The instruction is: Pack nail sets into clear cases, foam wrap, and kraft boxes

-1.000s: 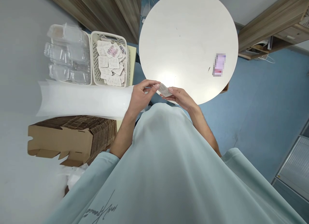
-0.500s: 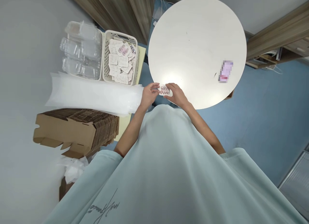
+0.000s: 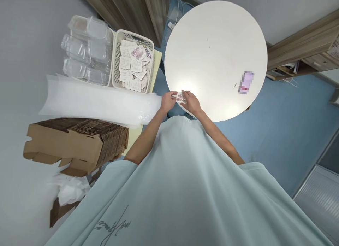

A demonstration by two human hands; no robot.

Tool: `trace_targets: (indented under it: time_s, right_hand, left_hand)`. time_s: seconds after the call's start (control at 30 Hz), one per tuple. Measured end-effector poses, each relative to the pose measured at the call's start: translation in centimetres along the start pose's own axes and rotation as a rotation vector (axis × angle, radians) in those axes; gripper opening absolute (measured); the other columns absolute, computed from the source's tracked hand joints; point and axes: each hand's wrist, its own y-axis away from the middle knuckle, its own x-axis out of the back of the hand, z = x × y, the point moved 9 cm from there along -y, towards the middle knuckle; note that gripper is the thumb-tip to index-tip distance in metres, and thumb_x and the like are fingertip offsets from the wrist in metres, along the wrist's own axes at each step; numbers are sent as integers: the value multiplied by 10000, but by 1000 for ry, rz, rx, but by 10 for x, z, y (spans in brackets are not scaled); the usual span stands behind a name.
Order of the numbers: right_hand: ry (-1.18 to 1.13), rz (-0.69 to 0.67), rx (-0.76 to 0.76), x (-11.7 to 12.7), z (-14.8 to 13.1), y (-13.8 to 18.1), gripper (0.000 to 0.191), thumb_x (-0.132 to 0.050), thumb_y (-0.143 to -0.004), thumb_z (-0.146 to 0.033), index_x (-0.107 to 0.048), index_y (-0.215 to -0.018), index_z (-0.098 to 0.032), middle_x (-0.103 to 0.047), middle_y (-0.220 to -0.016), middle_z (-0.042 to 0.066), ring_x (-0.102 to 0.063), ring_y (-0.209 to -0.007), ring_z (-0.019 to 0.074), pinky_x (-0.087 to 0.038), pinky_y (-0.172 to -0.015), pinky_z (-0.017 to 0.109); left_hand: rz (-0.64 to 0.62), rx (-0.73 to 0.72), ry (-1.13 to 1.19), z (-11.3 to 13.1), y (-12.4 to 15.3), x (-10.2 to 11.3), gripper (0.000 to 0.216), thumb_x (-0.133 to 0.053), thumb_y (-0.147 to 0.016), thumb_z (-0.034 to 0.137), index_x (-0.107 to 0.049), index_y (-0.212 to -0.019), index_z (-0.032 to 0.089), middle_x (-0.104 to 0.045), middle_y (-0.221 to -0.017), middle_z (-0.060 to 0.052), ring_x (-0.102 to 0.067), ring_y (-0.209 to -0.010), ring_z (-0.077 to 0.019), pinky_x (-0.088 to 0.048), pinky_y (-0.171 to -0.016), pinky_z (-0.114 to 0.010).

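Observation:
A small white card of glossy pink press-on nails (image 3: 181,98), set in rows, is held over the near edge of the round white table (image 3: 214,37). My right hand (image 3: 192,104) grips it by its right side, fingers above and thumb below. On the card's left side, my left hand (image 3: 168,101) is closed, with thumb and fingers pinched together. A thin whitish bit shows at its fingertips; whether that is part of the card or a separate piece I cannot make out.
To the left, a white basket (image 3: 114,71) holds many similar cards, beside a bin of clear plastic boxes (image 3: 87,50). Translucent white sheets (image 3: 106,101) and stacked flattened cardboard boxes (image 3: 66,143) lie nearer. A blurred purple item (image 3: 246,82) rests on the table's right.
My left hand has moved slightly right, and its fingers have gone from spread to pinched beside the card. The right hand still grips the card. The view has shifted a little.

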Motion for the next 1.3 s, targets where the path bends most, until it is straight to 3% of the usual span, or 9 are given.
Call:
trace_targets:
  time_s: [0.13, 0.33, 0.47, 0.57, 0.73, 0.97, 1.13, 1.3]
  right_hand:
    - [10, 25, -41, -6, 6, -6, 786, -744, -1030, -211, -476, -1761, -104, -586, -1705, 243, -624, -1475, 411, -577, -1235, 557]
    - [21, 43, -110, -15, 19, -13, 831, -770, -1005, -188, -465, -1776, -131, -575, -1737, 236, -612, -1544, 409, -523, -1319, 587]
    - [28, 56, -146, -20, 24, -15, 907, -839, -966, -209, -453, -1784, -148, -450, -1855, 234, -449, -1714, 425, -425, -1399, 644]
    - [8, 76, -150, -21, 17, -16, 895, -837, -980, -252, -456, -1786, -166, -430, -1872, 227, -420, -1736, 425, -418, -1401, 668]
    - [-28, 110, -114, -18, -17, -19, 869, -808, -998, -287, -460, -1791, -209, -457, -1861, 211, -433, -1730, 423, -422, -1393, 703]
    - [-54, 164, 5, -14, -85, -30, 839, -788, -1036, -368, -459, -1799, -260, -510, -1831, 173, -459, -1710, 418, -392, -1412, 723]
    - [-33, 161, 64, -15, -132, -38, 824, -744, -1072, -398, -424, -1819, -261, -524, -1818, 179, -466, -1703, 422, -396, -1406, 726]
    - [-20, 169, 137, -18, -171, -47, 759, -710, -1107, -412, -454, -1804, -250, -550, -1795, 176, -474, -1696, 416, -395, -1414, 703]
  left_hand:
    - [-46, -9, -21, -5, -3, 2, 534, -633, -918, 5, -794, -1416, 110, -774, -1551, -174, -828, -1210, -293, -600, -1208, -454]
    - [-88, -25, -35, -18, 0, 19, 532, -644, -962, 114, -785, -1465, 209, -779, -1559, -113, -807, -1317, -310, -618, -1225, -481]
    - [-49, -37, -28, -28, 2, 47, 521, -663, -950, 125, -791, -1450, 197, -790, -1538, -131, -810, -1326, -330, -628, -1217, -510]
    - [6, -56, 13, -35, 1, 78, 518, -672, -939, 144, -786, -1442, 194, -780, -1548, -143, -819, -1308, -322, -638, -1204, -511]
    - [131, -91, 77, -52, -2, 142, 459, -714, -947, 261, -785, -1396, 200, -789, -1511, -151, -821, -1277, -317, -640, -1195, -510]
    - [318, -138, 178, -69, 2, 231, 440, -803, -936, 340, -769, -1358, 220, -784, -1479, -156, -802, -1302, -303, -652, -1165, -447]
    - [421, -129, 215, -81, 4, 281, 438, -852, -934, 405, -760, -1326, 233, -786, -1459, -144, -796, -1282, -299, -644, -1204, -511]
    - [498, -114, 198, -96, -11, 321, 430, -876, -918, 352, -746, -1311, 235, -784, -1444, -124, -772, -1319, -331, -627, -1235, -565]
